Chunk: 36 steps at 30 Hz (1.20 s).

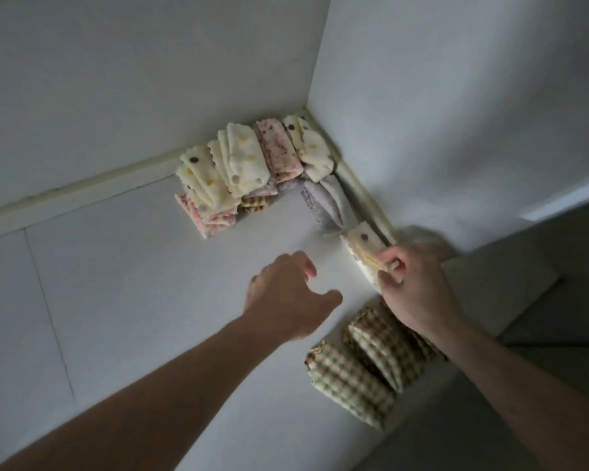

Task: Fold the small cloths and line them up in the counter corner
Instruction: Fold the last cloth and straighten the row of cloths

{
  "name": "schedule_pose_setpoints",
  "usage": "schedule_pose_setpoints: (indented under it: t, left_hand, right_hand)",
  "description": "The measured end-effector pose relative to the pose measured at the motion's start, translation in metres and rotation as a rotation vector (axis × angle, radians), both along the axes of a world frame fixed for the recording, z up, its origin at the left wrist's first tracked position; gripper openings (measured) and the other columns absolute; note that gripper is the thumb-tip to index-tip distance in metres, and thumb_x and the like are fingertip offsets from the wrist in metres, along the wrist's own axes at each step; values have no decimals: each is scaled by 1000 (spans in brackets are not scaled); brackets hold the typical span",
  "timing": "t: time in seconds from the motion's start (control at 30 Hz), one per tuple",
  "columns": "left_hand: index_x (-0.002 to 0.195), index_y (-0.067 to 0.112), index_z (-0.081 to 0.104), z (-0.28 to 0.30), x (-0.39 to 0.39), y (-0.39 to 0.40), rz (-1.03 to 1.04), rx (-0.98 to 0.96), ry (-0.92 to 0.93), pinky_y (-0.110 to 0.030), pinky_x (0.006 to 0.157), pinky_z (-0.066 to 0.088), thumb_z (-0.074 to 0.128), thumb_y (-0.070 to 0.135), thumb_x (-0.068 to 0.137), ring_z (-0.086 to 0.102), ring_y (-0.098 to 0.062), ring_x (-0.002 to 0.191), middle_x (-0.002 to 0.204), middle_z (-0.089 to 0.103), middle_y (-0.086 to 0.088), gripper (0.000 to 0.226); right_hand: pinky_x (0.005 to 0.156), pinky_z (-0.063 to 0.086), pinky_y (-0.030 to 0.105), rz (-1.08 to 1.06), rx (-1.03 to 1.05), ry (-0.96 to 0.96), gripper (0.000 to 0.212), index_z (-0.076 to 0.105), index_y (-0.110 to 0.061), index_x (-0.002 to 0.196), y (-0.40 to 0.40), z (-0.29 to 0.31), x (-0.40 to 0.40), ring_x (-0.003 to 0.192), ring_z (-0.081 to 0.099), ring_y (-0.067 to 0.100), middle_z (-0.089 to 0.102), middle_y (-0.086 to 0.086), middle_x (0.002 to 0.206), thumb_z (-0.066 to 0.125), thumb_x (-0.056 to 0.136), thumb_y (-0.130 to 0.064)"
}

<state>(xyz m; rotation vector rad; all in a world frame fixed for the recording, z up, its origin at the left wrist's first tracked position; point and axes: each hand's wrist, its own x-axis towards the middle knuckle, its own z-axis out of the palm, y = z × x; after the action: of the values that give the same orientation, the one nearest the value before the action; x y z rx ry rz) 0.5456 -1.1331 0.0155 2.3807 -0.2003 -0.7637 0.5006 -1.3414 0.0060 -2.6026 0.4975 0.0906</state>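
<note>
My right hand (412,283) pinches a folded cream dotted cloth (363,244) against the right-hand wall strip, just in front of a folded grey cloth (323,205). My left hand (286,294) hovers over the white counter (150,266) with loosely curled fingers and holds nothing. Several folded cloths line the corner: cream dotted ones (242,161), a pink speckled one (278,151) and another cream one (312,144). Two folded brown checked cloths (364,362) lie near the counter's front right edge, partly under my right forearm.
Two white walls meet at the corner (305,108), with a pale strip along each base. The counter ends at its right edge (490,338), beyond which a darker floor shows. A seam runs across the counter at the left.
</note>
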Motion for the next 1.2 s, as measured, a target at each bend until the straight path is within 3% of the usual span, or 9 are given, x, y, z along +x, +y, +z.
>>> schedule_pose_setpoints:
  t: [0.13,0.3,0.4,0.53,0.63,0.83,0.9,1.03,1.2]
  left_hand:
    - [133,30,51,-15,-54,-11,-243,240,178,-38,97,49,65,81,70,58,-20,115,127,59,8,82]
    - [118,31,58,-35,-78,-11,-83,188,164,-31,83,53,73,41,79,64,-21,105,110,66,6,43]
    - [113,32,66,-45,-72,-1,4,63,267,-28,89,53,71,41,82,64,-18,108,114,68,7,32]
    - [103,25,67,-34,-45,23,20,-125,262,-26,89,50,72,38,88,64,-13,107,109,69,8,20]
    - [103,25,65,-9,-6,49,92,-209,245,-28,74,49,69,36,92,64,-14,94,101,68,5,16]
    - [97,20,63,40,99,98,360,-443,67,-41,78,59,60,13,99,69,-24,86,94,70,-5,9]
    - [95,20,61,52,134,106,438,-438,15,-35,71,57,55,10,102,65,-19,78,93,67,-6,13]
    - [95,23,62,41,185,113,448,-335,55,-49,93,59,53,13,102,69,-29,103,114,70,-13,16]
    - [120,22,66,23,207,109,363,-138,-70,-39,79,60,52,18,86,69,-26,95,110,71,-8,37]
  right_hand:
    - [89,57,32,119,13,496,19,71,-31,100,1,19,-18,96,67,10,71,-13,101,74,82,-31]
    - [100,51,33,139,-82,805,64,54,-16,141,5,24,-27,121,60,23,61,5,136,76,86,-39]
    - [99,53,35,148,-86,857,59,66,-17,123,5,17,-35,113,65,20,69,0,120,79,78,-53]
    - [84,57,31,124,149,823,29,70,-22,98,3,17,-31,84,70,10,74,-9,91,79,78,-41]
    - [96,54,40,54,475,688,22,70,-21,108,13,34,-4,93,75,15,78,-5,99,72,91,-35]
    - [99,57,43,-40,751,230,19,73,-21,111,61,56,96,93,77,17,80,-3,97,68,97,-33]
    - [100,56,46,-78,783,102,15,74,-21,101,82,52,136,93,77,21,80,-1,96,71,94,-34]
    - [96,59,45,-76,767,36,34,72,-18,117,121,48,200,101,73,26,75,5,112,68,91,-40]
    - [90,57,37,27,530,76,35,72,-8,119,140,32,235,101,67,27,73,9,107,59,98,-33]
